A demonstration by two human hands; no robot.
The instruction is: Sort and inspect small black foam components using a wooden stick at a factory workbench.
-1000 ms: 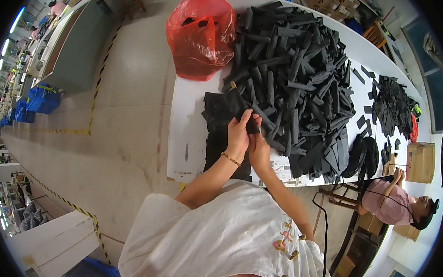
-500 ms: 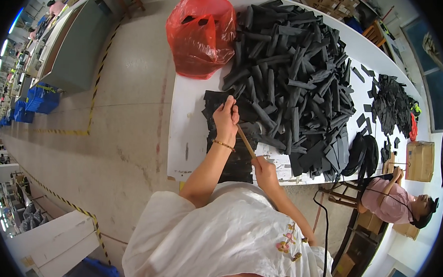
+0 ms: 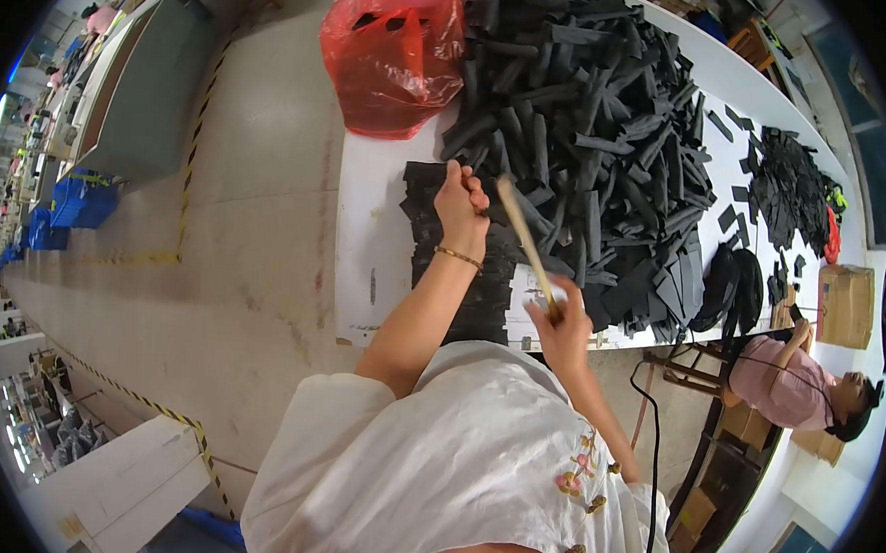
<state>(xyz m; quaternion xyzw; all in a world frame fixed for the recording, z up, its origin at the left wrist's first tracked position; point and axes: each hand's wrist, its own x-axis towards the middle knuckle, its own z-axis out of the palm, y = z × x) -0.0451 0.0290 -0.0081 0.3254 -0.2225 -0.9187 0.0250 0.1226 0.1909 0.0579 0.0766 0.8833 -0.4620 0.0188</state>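
My right hand (image 3: 564,335) grips the lower end of a slim pale wooden stick (image 3: 527,239), its fingers slightly smeared by motion. The stick leans up and leftward, its upper end a little to the right of my left hand. That left hand (image 3: 463,209), with a beaded bracelet on its wrist, is closed over flat black strips (image 3: 429,208) laid side by side on the white table. What its fingers hold is hidden. Just beyond and to the right rises a large pile of rolled black fabric-like pieces (image 3: 591,134).
A red plastic bag (image 3: 394,69) stands at the table's far left. On the right lie flat black pieces (image 3: 663,288), a black bundle (image 3: 728,291) and a smaller dark heap (image 3: 788,189). A person in pink (image 3: 783,379) sits beyond the table's right end, near a cardboard box (image 3: 846,306).
My right hand has moved slightly up and right, and the stick's upper end has swung away from my left hand. The left hand stays closed over the strips. The whole view has shifted a little.
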